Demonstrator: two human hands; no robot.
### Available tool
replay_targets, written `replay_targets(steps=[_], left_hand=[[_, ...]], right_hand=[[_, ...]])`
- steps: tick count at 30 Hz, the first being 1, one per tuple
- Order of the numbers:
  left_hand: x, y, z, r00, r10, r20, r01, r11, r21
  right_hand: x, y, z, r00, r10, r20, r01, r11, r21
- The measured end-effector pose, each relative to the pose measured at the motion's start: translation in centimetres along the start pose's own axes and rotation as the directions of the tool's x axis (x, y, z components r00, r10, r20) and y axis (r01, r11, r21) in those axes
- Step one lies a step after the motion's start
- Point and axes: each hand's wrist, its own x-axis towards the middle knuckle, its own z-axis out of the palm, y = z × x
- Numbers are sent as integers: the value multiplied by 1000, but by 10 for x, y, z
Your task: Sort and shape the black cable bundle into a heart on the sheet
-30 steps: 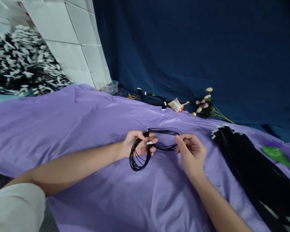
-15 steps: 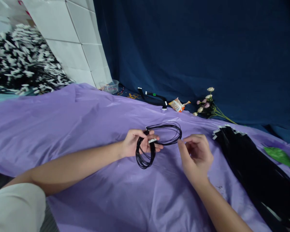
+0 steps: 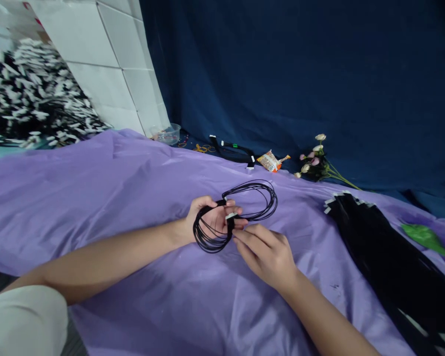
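Note:
A black wire cable (image 3: 212,245) with white connectors is bent into two loops above the purple cloth. My left hand (image 3: 191,223) has its thumb closed over the cable, with the palm turned up and the fingers under the wires. One white connector (image 3: 231,216) lies across those fingers. Just below it, my right hand (image 3: 269,253) pinches the black band of the cable between thumb and fingertips. The far loop sticks out to the right, above my right hand.
Purple cloth (image 3: 133,183) covers the work surface. On the right lies a thick bundle of black cables (image 3: 378,247), near a green item (image 3: 424,238). Behind are loose cables (image 3: 232,154), a small packet (image 3: 270,161), flowers (image 3: 311,160) and a clear bowl (image 3: 169,134). Piled cables (image 3: 40,94) stand left.
My right hand has moved left and down from the far loop to the band under the connector, and its fingers have closed there. The near loop has swung left and widened.

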Motion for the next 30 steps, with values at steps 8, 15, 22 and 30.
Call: replay_targets(steps=[8,15,22,30], left_hand=[[1,-4,4,999,-4,-35,6,999,41],[0,-5,8,999,-25,-21,26,999,32],[-1,-6,10,1000,-28,-9,28,999,39],[-1,-6,9,999,-26,-39,29,998,61]], right_hand=[[4,0,-5,999,-39,-9,39,999,-31],[1,1,-7,998,-46,43,44,997,62],[-2,3,-4,1000,1,32,-3,998,61],[0,3,-4,997,-69,-18,68,995,-80]])
